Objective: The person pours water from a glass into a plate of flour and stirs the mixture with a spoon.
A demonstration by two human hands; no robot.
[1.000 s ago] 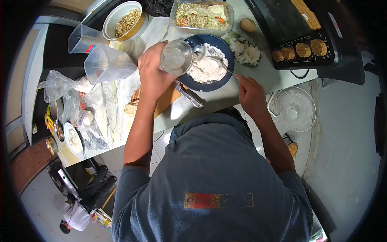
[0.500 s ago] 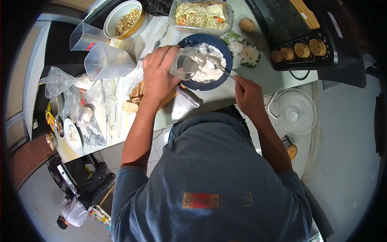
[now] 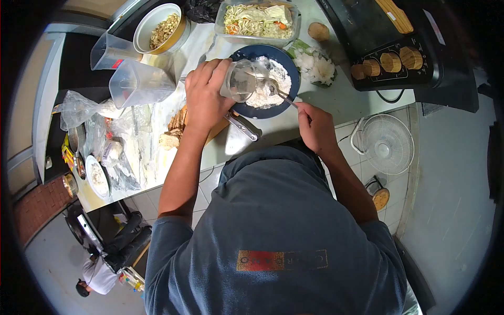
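Note:
My left hand (image 3: 207,94) is wrapped round a clear glass (image 3: 240,83), tilted with its mouth over the left part of a dark blue bowl (image 3: 295,79). White flour (image 3: 275,76) lies in the bowl. My right hand (image 3: 316,126) grips the handle of a metal spoon (image 3: 283,95), whose head is in the flour. Below the bowl a knife (image 3: 242,127) rests beside a cutting board (image 3: 218,127), partly hidden by my left hand and forearm. I cannot make out how much liquid is in the glass.
Above the bowl is a tub of shredded vegetables (image 3: 257,39). A potato (image 3: 318,32) and white pieces on leaves (image 3: 317,68) sit right, near a black oven (image 3: 391,79). Left are clear jugs (image 3: 139,84), a pot (image 3: 181,39) and plastic bags (image 3: 79,111). A person (image 3: 100,275) is at lower left.
The glass moved right and tipped further over the bowl with my left hand. My right hand shifted slightly left, and the spoon moved within the flour.

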